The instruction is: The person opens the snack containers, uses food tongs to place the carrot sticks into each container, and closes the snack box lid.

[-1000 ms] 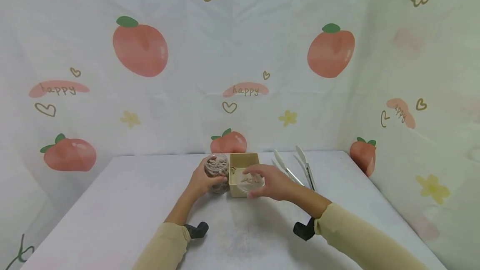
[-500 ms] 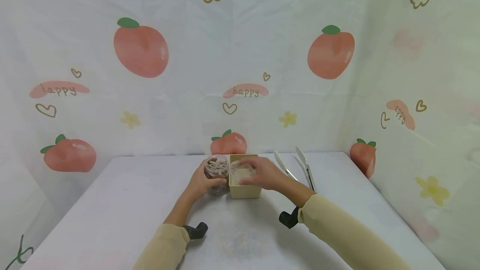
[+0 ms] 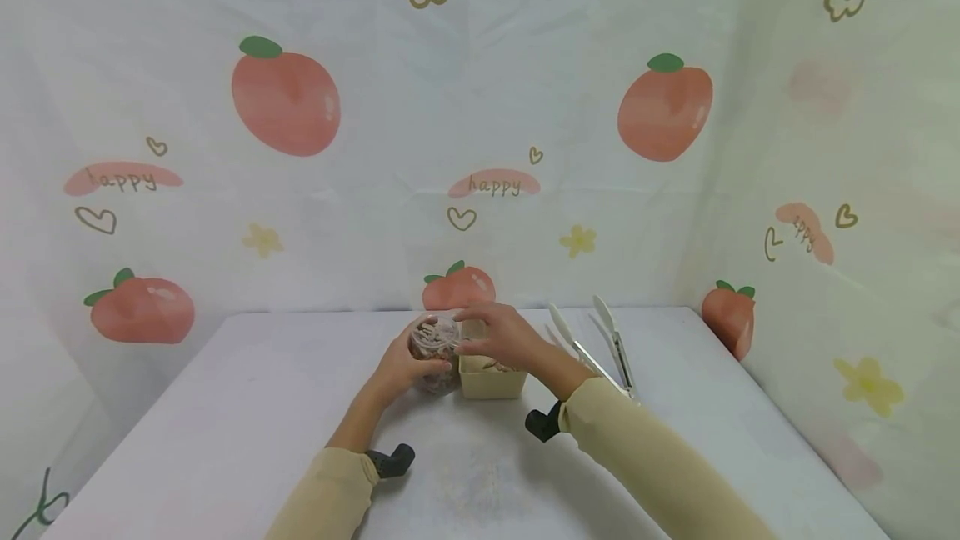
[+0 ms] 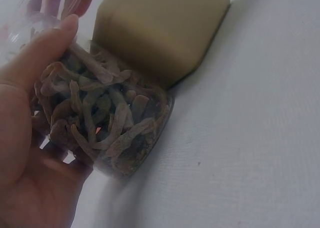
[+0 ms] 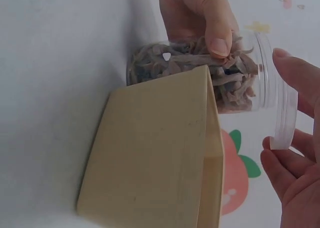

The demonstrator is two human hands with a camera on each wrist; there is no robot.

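Note:
A clear plastic jar (image 4: 110, 113) of brown, dried, finger-like strips stands upright at the table's far side. My left hand (image 3: 397, 367) grips it from the left, thumb across the near side and fingers round the back. A clear round lid (image 5: 286, 119) sits over the jar's mouth, somewhat askew and overhanging one side. My right hand (image 3: 507, 338) pinches this lid by its rim between thumb and fingers. Close against the jar's right side is a beige open-topped box (image 5: 150, 153). Some brown strips show inside the box in the head view, partly hidden by my right hand.
White-tipped metal tongs (image 3: 618, 347) lie spread on the white table (image 3: 300, 390), right of the box. Behind the table hangs a white curtain (image 3: 360, 240) printed with peaches. A dark band (image 3: 393, 462) circles my left wrist, another (image 3: 544, 422) my right.
My right hand has carried the lid leftward, from in front of the box, across its opening, to the jar's mouth. My left hand has stayed on the jar.

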